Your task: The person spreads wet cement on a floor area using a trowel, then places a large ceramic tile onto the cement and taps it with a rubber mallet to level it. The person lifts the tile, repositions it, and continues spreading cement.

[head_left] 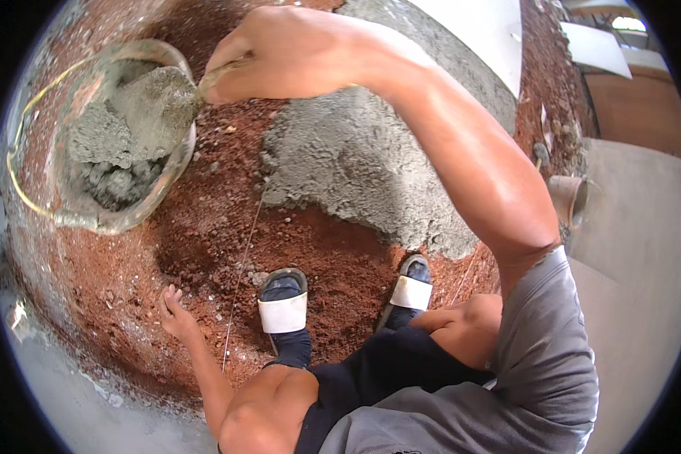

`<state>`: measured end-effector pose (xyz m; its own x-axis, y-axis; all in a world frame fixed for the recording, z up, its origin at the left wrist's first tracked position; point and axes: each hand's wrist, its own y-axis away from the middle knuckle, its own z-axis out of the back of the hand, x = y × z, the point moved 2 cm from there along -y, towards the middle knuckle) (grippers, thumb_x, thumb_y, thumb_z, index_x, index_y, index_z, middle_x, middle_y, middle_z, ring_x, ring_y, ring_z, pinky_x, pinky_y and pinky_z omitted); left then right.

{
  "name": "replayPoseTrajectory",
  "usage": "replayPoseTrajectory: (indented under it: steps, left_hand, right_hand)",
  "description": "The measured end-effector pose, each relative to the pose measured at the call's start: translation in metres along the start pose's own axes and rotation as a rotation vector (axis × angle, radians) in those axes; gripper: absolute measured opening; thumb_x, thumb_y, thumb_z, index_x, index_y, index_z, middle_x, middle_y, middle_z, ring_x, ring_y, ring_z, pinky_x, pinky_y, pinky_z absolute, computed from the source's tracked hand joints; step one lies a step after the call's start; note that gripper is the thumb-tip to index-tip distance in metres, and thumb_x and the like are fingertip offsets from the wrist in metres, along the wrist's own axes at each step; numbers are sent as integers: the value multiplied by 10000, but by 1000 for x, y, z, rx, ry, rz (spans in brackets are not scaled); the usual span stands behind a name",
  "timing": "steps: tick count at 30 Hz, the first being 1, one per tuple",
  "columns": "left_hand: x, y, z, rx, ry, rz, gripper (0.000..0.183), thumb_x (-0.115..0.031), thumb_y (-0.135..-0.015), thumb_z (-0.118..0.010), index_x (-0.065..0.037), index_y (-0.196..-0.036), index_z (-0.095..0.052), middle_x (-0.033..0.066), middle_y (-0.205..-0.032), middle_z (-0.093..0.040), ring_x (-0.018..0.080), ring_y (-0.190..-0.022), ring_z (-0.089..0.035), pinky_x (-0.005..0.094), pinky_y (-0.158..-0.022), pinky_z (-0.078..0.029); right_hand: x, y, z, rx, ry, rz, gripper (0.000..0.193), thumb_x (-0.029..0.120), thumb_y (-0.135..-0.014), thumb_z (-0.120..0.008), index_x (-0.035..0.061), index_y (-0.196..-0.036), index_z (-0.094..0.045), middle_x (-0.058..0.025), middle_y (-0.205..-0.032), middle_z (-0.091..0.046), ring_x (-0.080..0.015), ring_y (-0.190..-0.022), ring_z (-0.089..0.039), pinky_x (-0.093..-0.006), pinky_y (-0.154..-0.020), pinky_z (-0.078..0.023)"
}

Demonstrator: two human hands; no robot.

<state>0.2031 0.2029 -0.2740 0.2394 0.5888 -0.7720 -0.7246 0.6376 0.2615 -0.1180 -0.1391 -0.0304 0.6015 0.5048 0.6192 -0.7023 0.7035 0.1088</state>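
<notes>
My right hand (pixel 272 60) is closed around the handle of a trowel (pixel 170 94), reaching across from the right at the top left. The trowel's blade, smeared with grey mortar, is tilted inside the rim of a dirty bucket (pixel 68 216). A lump of mortar (pixel 102 136) lies against the blade, with more clumpy mortar (pixel 121 185) lower in the bucket. The bucket has a thin yellow handle (pixel 13 163) hanging out to its left. Low on the left, my left hand (pixel 178 316) hovers by my knee, its fingers loosely apart and holding nothing.
A rough patch of wet mortar (pixel 340 159) covers red soil (pixel 197 242) ahead of my feet. A thin string (pixel 242 268) runs beside my left sandal (pixel 284 310). Farther right are a white board (pixel 477 30), a small pot-like container (pixel 567 198) and a pale floor (pixel 628 204).
</notes>
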Motion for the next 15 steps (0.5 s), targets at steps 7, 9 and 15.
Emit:
replayPoseTrajectory:
  steps: [7, 9, 15]
  left_hand:
    - [-2, -6, -9, 103, -63, -135, 438, -295, -1026, -430, 61, -1262, -526, 169, -1184, -648, 278, -1010, -666, 364, -836, -540]
    - [-4, -7, -13, 149, -180, -168, 472, -322, -1029, -417, 57, -1301, -496, 148, -1200, -648, 258, -1017, -666, 347, -807, -533]
    - [-25, -16, -30, 195, -197, -207, 532, -393, -1029, -390, 44, -1312, -501, 118, -1229, -643, 232, -1093, -632, 322, -810, -517]
  right_hand:
    - [-45, 203, 61, -162, -101, -227, 428, 346, -855, -694, 17, -1128, -674, -110, -861, -713, -172, -789, -668, -315, -686, -546]
    - [-57, 269, 69, -125, -119, -513, 443, 326, -864, -706, -3, -1156, -657, -109, -896, -713, -158, -820, -668, -309, -698, -551]
    - [-60, 449, 21, -438, -145, -909, 449, 386, -870, -636, 24, -1134, -658, -97, -820, -678, -172, -653, -610, -332, -583, -494]
